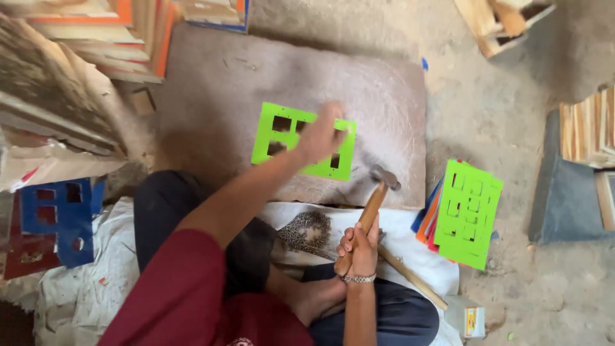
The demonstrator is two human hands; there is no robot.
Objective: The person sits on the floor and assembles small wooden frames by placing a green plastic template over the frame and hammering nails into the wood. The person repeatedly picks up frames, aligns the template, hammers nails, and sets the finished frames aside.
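Pressing on the green cut-out sheet (301,141) atop the stone slab (384,96), the blurred left hand (320,133) hides its fingertips, grip unclear; the right hand (360,247) clenches the hammer (371,205).

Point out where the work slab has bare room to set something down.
The slab is bare along its far edge and right side, beyond the green sheet under the left hand. Its left side is bare too. Crowded: the near right corner, with the hammer in the right hand and the sheet stack.
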